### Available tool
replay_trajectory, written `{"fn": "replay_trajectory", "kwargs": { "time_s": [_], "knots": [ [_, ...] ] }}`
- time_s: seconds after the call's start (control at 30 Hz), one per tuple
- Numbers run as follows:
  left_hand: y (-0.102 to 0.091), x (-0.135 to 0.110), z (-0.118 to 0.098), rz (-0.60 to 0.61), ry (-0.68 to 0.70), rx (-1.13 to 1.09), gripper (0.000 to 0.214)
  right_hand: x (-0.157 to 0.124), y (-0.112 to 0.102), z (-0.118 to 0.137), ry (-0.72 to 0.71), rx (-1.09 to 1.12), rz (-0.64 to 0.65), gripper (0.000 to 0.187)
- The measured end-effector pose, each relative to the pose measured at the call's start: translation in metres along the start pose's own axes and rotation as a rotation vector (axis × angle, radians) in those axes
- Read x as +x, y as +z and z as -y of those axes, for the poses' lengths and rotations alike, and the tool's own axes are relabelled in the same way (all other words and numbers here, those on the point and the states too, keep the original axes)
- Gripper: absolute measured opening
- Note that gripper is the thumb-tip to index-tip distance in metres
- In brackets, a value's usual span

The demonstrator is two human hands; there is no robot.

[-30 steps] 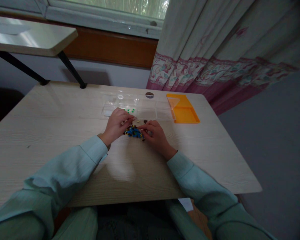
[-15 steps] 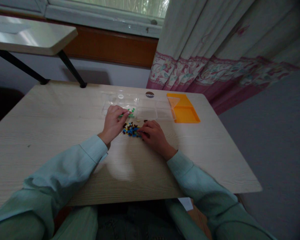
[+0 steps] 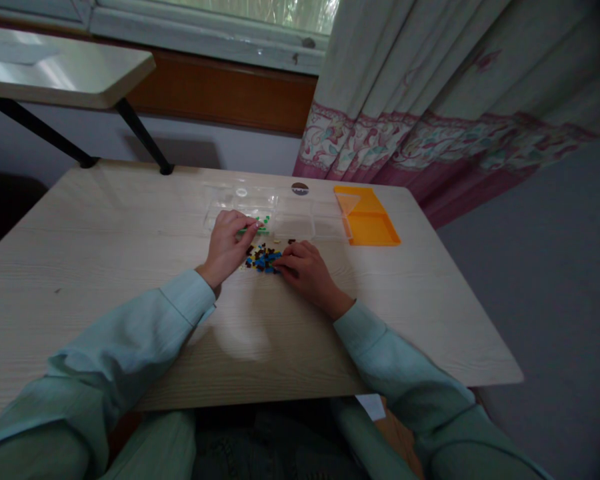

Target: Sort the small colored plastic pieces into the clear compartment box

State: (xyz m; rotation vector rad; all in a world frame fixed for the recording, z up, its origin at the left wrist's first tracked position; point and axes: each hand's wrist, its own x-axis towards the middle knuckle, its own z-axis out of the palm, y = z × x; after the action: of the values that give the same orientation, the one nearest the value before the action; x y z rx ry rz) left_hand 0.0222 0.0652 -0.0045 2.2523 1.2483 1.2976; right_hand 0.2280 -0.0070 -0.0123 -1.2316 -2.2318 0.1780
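Note:
A small heap of tiny blue, black and brown pieces lies on the wooden table between my hands. My left hand is curled, its fingertips pinched at the front edge of a clear compartment box, over the compartment that holds several green pieces; what the fingers hold is too small to name. My right hand rests on the table with its fingers bent, the fingertips touching the right side of the heap.
An orange lid or tray lies right of the clear box. A small dark round object sits behind the box. Another table stands at the back left, a curtain hangs at the right.
My left hand has moved from the heap up to the clear box's green compartment. My right hand has shifted slightly left at the heap.

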Motion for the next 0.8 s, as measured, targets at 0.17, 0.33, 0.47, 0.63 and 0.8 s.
{"fn": "replay_trajectory", "kwargs": {
  "time_s": [0.17, 0.33, 0.47, 0.63, 0.8],
  "knots": [
    [0.0002, -0.0001, 0.0006, -0.009, 0.011, -0.009, 0.031, 0.0011, -0.0018, 0.0018, 0.001, -0.015, 0.014, 0.011],
    [0.0013, 0.0005, 0.0016, -0.007, 0.013, -0.017, 0.032, 0.0014, -0.0019, 0.0020, -0.036, -0.054, 0.019, 0.011],
    [0.0011, 0.0006, 0.0008, 0.002, 0.003, -0.020, 0.032, 0.0008, -0.0024, 0.0019, -0.059, -0.082, 0.025, 0.011],
    [0.0013, 0.0000, 0.0011, -0.015, 0.017, -0.034, 0.029, 0.0005, -0.0026, 0.0027, -0.051, -0.075, 0.032, 0.010],
    [0.0010, -0.0004, 0.0023, -0.018, -0.009, 0.011, 0.028, 0.0009, -0.0011, 0.0017, -0.016, 0.007, -0.003, 0.010]
  ]
}}
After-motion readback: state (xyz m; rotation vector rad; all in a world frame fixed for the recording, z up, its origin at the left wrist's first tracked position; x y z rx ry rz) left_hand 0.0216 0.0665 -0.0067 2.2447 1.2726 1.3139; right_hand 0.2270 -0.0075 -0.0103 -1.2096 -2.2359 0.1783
